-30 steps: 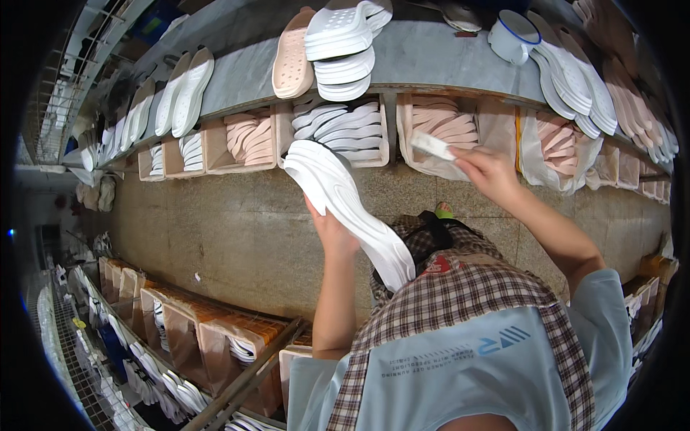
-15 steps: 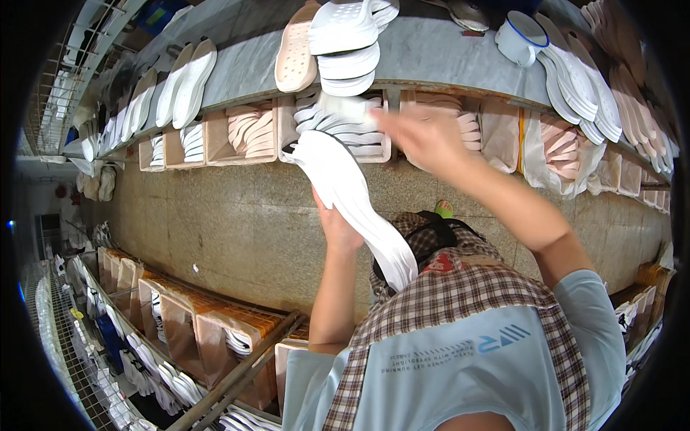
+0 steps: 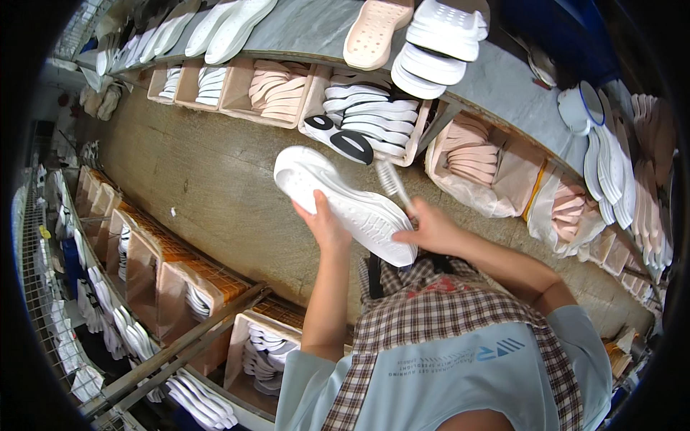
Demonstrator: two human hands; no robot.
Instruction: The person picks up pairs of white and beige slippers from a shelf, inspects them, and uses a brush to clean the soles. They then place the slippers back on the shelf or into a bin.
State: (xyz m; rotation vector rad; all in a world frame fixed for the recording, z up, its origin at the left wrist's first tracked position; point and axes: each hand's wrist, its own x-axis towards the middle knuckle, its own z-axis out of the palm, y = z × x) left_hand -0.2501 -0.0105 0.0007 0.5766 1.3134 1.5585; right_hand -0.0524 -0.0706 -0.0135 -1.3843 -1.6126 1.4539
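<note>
White foam shoe sole (image 3: 345,202), held over the floor before the worktop (image 3: 496,79): we judge it light, flexible (grip mid-length), left hand (image 3: 325,226) fingers clamped underneath, right hand (image 3: 431,231) fingers closed on a brush (image 3: 392,181).

White shoe sole (image 3: 345,201), tread face pale, was held over a tan-brown floor (image 3: 194,172). Brush (image 3: 392,183) had whitish bristles. Apron (image 3: 445,337) was checked in brown, red and cream; shirt (image 3: 445,388) light blue with a grey-white print. Far shelf (image 3: 496,79) was grey. Far bins: pink soles (image 3: 277,90) at left, white soles (image 3: 366,115) at centre with black-and-white soles (image 3: 338,136) in front, pink soles at right. Near boxes (image 3: 172,280) were orange-brown, holding white soles.
</note>
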